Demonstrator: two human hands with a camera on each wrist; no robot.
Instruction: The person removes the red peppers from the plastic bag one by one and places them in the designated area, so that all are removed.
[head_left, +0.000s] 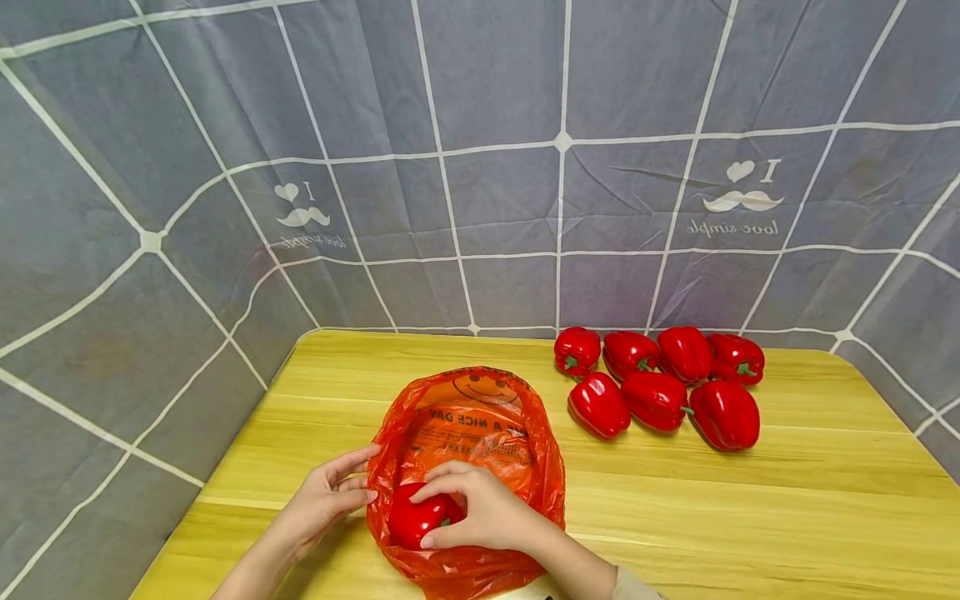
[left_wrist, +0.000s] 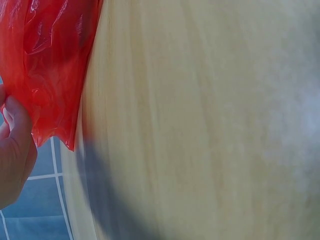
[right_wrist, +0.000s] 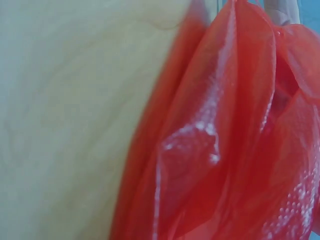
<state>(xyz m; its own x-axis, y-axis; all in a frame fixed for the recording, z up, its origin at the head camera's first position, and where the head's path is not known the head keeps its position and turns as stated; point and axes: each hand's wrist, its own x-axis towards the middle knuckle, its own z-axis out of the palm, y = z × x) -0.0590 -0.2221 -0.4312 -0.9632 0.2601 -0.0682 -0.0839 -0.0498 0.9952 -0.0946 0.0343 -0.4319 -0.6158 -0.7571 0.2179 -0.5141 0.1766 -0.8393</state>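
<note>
A red plastic bag (head_left: 551, 467) stands on the table with its mouth spread wide. At its left rim is my left hand (head_left: 318, 504), thumb and fingers apart and touching the plastic; the left wrist view shows that hand (left_wrist: 15, 150) beside the bag (left_wrist: 50, 65). My right hand (head_left: 487, 508) reaches inside the bag and grips a red bell pepper (head_left: 412, 521) with thumb and fingers. Bag folds (right_wrist: 200, 150) fill much of the right wrist view and hide most of the right hand. Several red bell peppers (head_left: 656, 400) lie in two rows right of the bag.
The wooden table (head_left: 675, 517) carries the bag at front centre and the loose peppers at back right. A grey tile-patterned cloth (head_left: 502, 200) with white lines hangs behind and along both sides of the table.
</note>
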